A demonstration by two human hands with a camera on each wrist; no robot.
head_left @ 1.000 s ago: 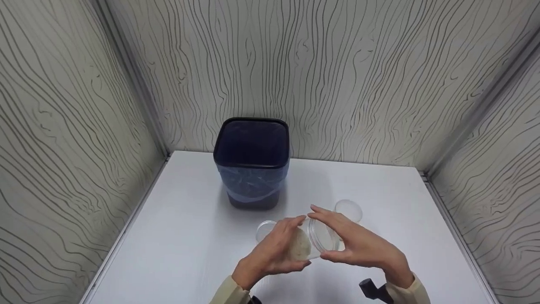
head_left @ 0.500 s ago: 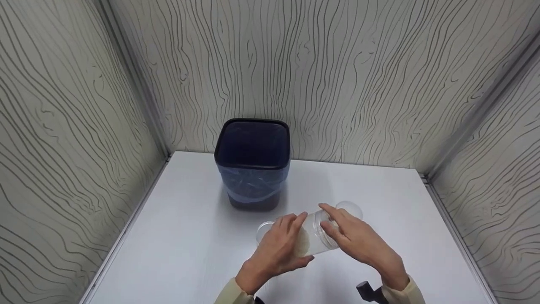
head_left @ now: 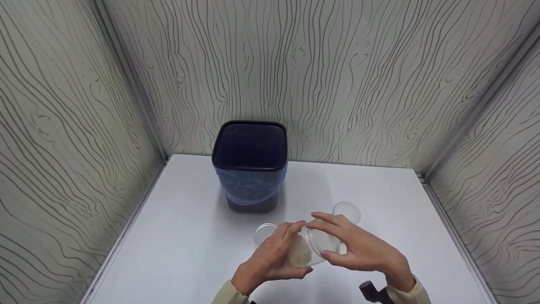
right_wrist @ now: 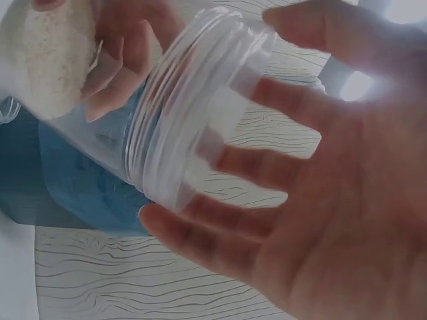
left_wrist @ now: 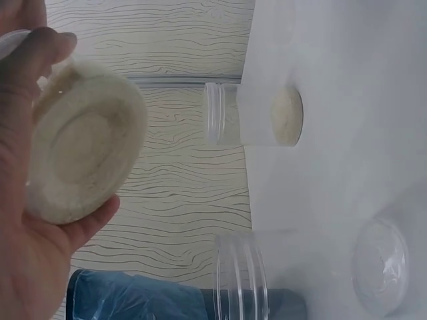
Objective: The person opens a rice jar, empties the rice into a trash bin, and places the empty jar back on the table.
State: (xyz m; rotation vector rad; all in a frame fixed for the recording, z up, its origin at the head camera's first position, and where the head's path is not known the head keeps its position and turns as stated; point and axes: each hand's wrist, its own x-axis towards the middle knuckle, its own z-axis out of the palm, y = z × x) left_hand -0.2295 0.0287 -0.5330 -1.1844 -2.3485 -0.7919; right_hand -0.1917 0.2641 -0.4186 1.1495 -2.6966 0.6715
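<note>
My left hand (head_left: 274,255) holds a clear plastic jar (left_wrist: 83,147) tilted on its side above the table. Pale, rice-like grains (right_wrist: 57,60) have gathered at the jar's base end. Around the clear screw lid (right_wrist: 200,113) at the mouth end, my right hand (head_left: 358,249) has its thumb on one side and its fingers on the other. Behind the hands stand two more clear jars. One, the left jar (head_left: 265,233), shows no grains in the left wrist view; the other, the right jar (head_left: 346,212), is partly covered by my right hand.
A dark blue square bin (head_left: 251,166) lined with a blue bag stands open at the back of the white table (head_left: 181,236). Wood-patterned panels (head_left: 270,63) enclose the table at the back and both sides. In the left wrist view, a grain-filled jar (left_wrist: 287,117) stands upright.
Half a second ago my right hand's fingers lay further over the lid. They have turned back to a thumb-and-fingers grip at the rim, much like one second ago. My left hand keeps its hold.
</note>
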